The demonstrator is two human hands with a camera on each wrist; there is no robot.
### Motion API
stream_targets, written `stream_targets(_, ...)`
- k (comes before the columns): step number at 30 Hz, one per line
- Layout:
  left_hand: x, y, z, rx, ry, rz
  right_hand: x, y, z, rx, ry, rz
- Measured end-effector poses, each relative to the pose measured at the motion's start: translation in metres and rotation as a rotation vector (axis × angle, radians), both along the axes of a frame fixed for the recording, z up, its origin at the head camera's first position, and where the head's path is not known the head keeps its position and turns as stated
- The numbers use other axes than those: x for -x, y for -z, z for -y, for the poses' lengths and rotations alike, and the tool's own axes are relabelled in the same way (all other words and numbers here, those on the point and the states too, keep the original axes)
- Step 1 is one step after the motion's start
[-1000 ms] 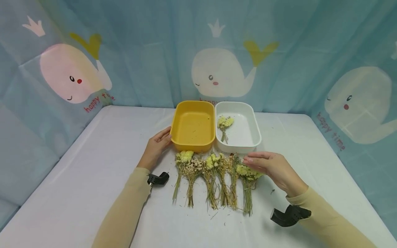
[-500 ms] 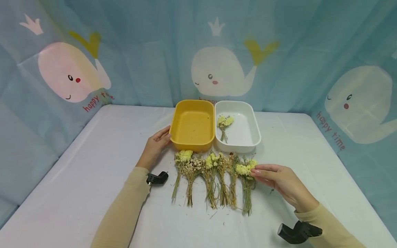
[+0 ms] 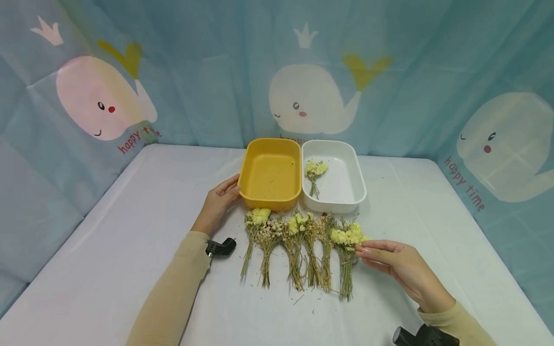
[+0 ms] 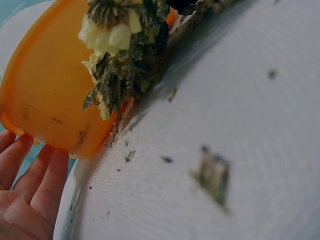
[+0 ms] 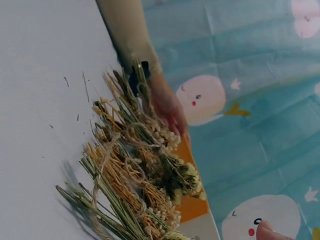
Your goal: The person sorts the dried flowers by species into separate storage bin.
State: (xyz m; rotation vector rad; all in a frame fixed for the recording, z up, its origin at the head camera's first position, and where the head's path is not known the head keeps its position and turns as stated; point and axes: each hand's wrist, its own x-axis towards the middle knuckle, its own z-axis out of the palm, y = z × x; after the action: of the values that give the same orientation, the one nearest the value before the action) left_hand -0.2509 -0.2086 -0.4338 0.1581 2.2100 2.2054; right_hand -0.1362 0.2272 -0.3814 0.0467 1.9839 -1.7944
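Observation:
My left hand (image 3: 218,204) rests straight fingers (image 4: 51,170) against the left side of a yellow plastic box (image 3: 270,175). My right hand (image 3: 398,266) is beside the rightmost bunch of dried yellow flowers (image 3: 347,235), its fingertips right at the edge of the blooms, with nothing held. A row of dried flower bunches lies in front of the boxes, stems toward me: yellow flowers (image 3: 258,217) at the left end, cream flowers (image 3: 268,231) beside them, then several more. Twine (image 5: 97,185) ties some of the stems. In the right wrist view only a fingertip (image 5: 270,232) of the right hand shows.
A white box (image 3: 342,185) stands against the yellow one's right side, with a small yellow flower sprig (image 3: 315,175) inside. Plant crumbs (image 3: 298,299) lie on the white tabletop (image 3: 130,230). A blue curtain (image 3: 207,86) with whale prints surrounds the back and sides.
My right hand has moved down and slightly right, from over the rightmost bunch's blooms to their right edge. The left hand stays at the yellow box. The bunches look unmoved.

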Motion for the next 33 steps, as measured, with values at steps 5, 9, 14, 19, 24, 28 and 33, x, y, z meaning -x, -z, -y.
stream_targets(5, 0.001, 0.000, -0.003, 0.008, -0.008, 0.018, -0.005, 0.001, -0.001, -0.041, 0.016, -0.008)
stream_targets(9, 0.001, 0.001, -0.004, 0.012, -0.011, 0.027, -0.009, 0.003, -0.003, -0.062, 0.019, -0.004)
stream_targets(14, 0.001, 0.002, -0.004, 0.021, -0.015, 0.024, -0.010, 0.011, -0.005, -0.023, -0.011, -0.006)
stream_targets(19, 0.001, 0.002, -0.003, 0.018, -0.021, 0.018, -0.008, 0.016, -0.006, -0.042, 0.004, -0.003)
stream_targets(24, 0.002, 0.003, -0.004, 0.024, -0.015, 0.017, -0.006, 0.022, -0.005, -0.133, 0.060, 0.021)
stream_targets(28, 0.001, 0.002, -0.003, 0.025, -0.028, 0.023, -0.005, 0.029, -0.003, -0.152, 0.029, 0.013)
stream_targets(33, 0.002, -0.001, -0.002, 0.018, -0.026, 0.020, -0.003, 0.034, 0.002, -0.141, 0.024, -0.001)
